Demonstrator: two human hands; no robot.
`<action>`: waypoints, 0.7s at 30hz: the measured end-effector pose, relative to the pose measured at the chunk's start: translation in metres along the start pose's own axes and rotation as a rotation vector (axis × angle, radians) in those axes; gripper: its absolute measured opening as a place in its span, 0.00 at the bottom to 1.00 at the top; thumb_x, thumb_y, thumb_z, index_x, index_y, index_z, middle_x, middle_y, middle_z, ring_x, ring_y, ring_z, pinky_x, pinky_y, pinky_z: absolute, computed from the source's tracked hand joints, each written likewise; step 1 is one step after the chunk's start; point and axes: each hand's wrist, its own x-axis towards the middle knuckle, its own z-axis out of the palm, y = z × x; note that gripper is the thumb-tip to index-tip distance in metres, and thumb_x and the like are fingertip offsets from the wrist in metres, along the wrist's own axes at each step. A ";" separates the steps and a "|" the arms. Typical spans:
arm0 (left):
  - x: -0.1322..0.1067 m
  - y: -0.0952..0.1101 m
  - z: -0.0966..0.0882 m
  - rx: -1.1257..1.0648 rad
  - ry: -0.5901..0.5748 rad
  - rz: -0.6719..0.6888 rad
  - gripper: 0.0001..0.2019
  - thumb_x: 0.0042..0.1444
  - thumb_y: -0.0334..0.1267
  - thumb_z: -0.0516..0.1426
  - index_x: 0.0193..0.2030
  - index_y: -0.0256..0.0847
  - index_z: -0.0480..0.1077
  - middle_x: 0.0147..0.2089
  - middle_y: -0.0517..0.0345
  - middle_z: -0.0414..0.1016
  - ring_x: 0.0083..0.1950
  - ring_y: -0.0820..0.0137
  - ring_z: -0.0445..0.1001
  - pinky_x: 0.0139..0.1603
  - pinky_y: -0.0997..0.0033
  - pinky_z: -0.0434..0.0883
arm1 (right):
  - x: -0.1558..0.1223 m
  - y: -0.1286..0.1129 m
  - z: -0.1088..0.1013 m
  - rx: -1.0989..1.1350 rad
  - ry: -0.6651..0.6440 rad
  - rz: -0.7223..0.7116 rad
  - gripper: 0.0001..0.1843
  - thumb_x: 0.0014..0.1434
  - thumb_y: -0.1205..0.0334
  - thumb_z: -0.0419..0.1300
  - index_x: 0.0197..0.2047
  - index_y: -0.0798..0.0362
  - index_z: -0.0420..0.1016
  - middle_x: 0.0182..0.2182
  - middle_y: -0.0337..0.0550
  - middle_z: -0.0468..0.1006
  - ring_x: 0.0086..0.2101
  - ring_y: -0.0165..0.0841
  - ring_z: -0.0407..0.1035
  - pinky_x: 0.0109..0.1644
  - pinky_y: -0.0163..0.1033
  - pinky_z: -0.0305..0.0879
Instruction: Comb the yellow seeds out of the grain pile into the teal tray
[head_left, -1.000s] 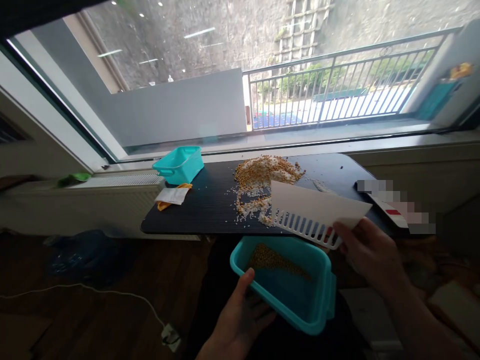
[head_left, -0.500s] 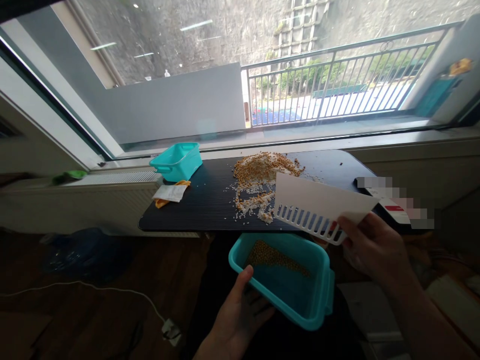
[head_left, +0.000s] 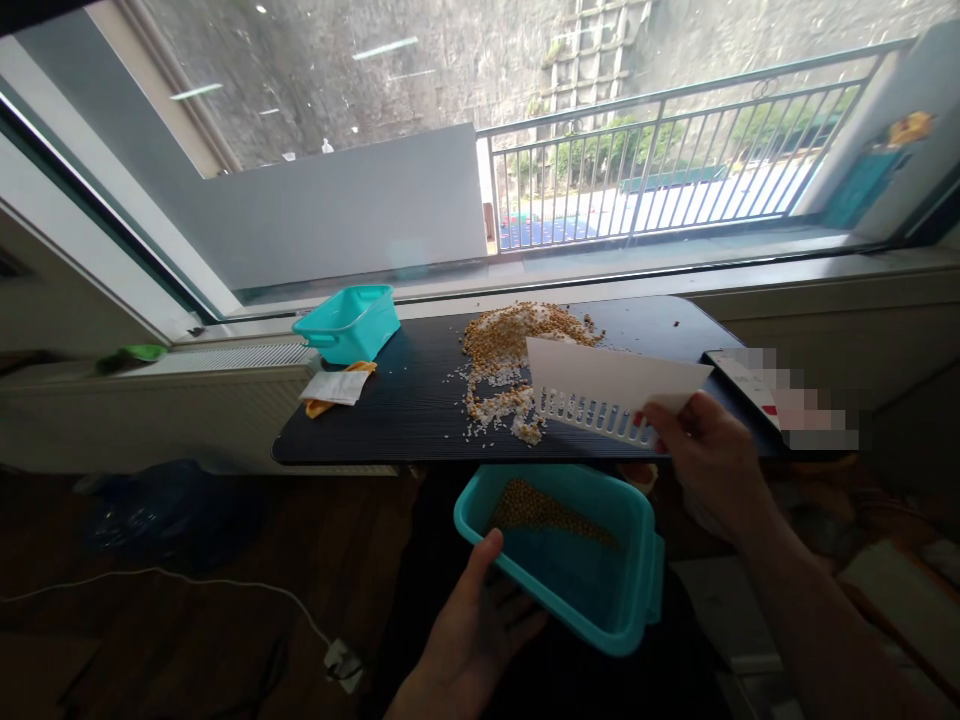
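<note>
My right hand [head_left: 709, 450] is closed on the end of a white slotted card [head_left: 615, 385], a flat sheet with a row of slots along its lower edge. The card hovers at the right side of a pile of soybeans mixed with white grains [head_left: 517, 340], which look like rice, on the dark table [head_left: 390, 420]. My left hand [head_left: 480, 610] grips the near left rim of a turquoise basin [head_left: 577, 590], thumb over the edge and fingers beneath. Soybeans [head_left: 540, 505] lie along the basin's far side, below the table's front edge.
A second turquoise basin [head_left: 351, 325] stands at the table's back left, near a folded paper on an orange cloth [head_left: 337, 387]. A dark-edged flat item, partly blurred [head_left: 750, 385], lies at the right end. The window [head_left: 337, 220] rises behind; a power strip [head_left: 343, 665] is on the floor.
My right hand has moved left and slightly up with the slotted card, bringing it closer to the pile. My left hand still holds the basin in nearly the same place.
</note>
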 end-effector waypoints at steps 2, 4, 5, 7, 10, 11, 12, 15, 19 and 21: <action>-0.001 0.000 0.000 0.008 -0.001 0.005 0.31 0.53 0.53 0.54 0.58 0.34 0.60 0.54 0.41 0.70 0.52 0.56 0.71 0.55 0.58 0.64 | 0.001 0.000 0.000 0.000 -0.031 0.008 0.11 0.49 0.53 0.61 0.35 0.49 0.71 0.27 0.36 0.77 0.26 0.30 0.70 0.27 0.34 0.65; 0.000 0.001 0.000 0.014 -0.008 0.012 0.31 0.53 0.53 0.54 0.58 0.34 0.60 0.55 0.41 0.69 0.53 0.56 0.71 0.56 0.58 0.64 | 0.000 -0.001 -0.003 0.011 -0.037 0.021 0.12 0.49 0.52 0.61 0.35 0.49 0.71 0.27 0.37 0.77 0.26 0.31 0.70 0.27 0.34 0.66; 0.000 0.001 -0.001 0.015 -0.012 0.011 0.31 0.53 0.53 0.54 0.58 0.34 0.59 0.55 0.41 0.69 0.53 0.56 0.71 0.56 0.58 0.64 | -0.001 -0.002 -0.006 0.012 -0.031 0.032 0.12 0.49 0.52 0.61 0.35 0.49 0.71 0.27 0.38 0.77 0.26 0.31 0.70 0.27 0.34 0.65; 0.001 0.001 -0.001 0.015 -0.013 0.002 0.31 0.53 0.53 0.53 0.59 0.35 0.59 0.55 0.41 0.69 0.52 0.56 0.71 0.56 0.58 0.64 | -0.003 -0.005 -0.009 -0.001 -0.019 0.048 0.14 0.49 0.51 0.61 0.35 0.50 0.71 0.28 0.39 0.77 0.26 0.31 0.69 0.26 0.34 0.65; 0.002 0.001 0.000 0.014 0.003 -0.008 0.31 0.53 0.53 0.53 0.59 0.35 0.59 0.56 0.41 0.69 0.52 0.56 0.71 0.55 0.58 0.64 | -0.001 -0.006 -0.006 0.034 -0.033 0.015 0.14 0.49 0.52 0.61 0.35 0.52 0.70 0.27 0.39 0.76 0.25 0.30 0.68 0.24 0.34 0.64; 0.001 0.000 0.001 0.014 0.011 -0.008 0.31 0.53 0.53 0.54 0.59 0.35 0.59 0.56 0.41 0.68 0.52 0.56 0.71 0.55 0.58 0.65 | 0.001 -0.005 -0.003 0.051 -0.046 -0.006 0.13 0.49 0.53 0.61 0.35 0.52 0.70 0.27 0.39 0.76 0.24 0.30 0.68 0.24 0.33 0.64; 0.001 0.000 0.001 0.015 0.017 -0.005 0.32 0.53 0.53 0.54 0.59 0.34 0.59 0.56 0.40 0.68 0.52 0.56 0.71 0.55 0.59 0.65 | 0.003 -0.004 0.000 0.064 -0.059 -0.022 0.12 0.49 0.55 0.61 0.35 0.52 0.70 0.26 0.39 0.76 0.23 0.29 0.67 0.24 0.33 0.63; 0.000 0.000 0.002 0.015 0.018 0.000 0.31 0.53 0.53 0.54 0.59 0.34 0.59 0.55 0.40 0.69 0.51 0.56 0.71 0.55 0.59 0.65 | 0.008 -0.003 0.005 0.057 -0.112 -0.036 0.08 0.48 0.58 0.61 0.32 0.51 0.70 0.23 0.37 0.75 0.22 0.28 0.66 0.23 0.33 0.62; 0.002 0.000 -0.001 0.013 -0.013 0.002 0.31 0.53 0.53 0.54 0.59 0.34 0.59 0.55 0.40 0.69 0.52 0.57 0.71 0.55 0.58 0.64 | 0.005 -0.006 -0.005 0.015 -0.125 -0.023 0.08 0.49 0.55 0.61 0.30 0.50 0.69 0.23 0.37 0.74 0.23 0.30 0.67 0.25 0.34 0.63; 0.005 0.000 -0.002 0.017 -0.020 -0.001 0.31 0.53 0.53 0.54 0.58 0.35 0.60 0.56 0.41 0.68 0.52 0.57 0.71 0.56 0.58 0.64 | 0.001 -0.009 -0.012 0.004 -0.098 -0.006 0.08 0.49 0.54 0.61 0.29 0.49 0.69 0.23 0.36 0.74 0.23 0.30 0.67 0.24 0.35 0.64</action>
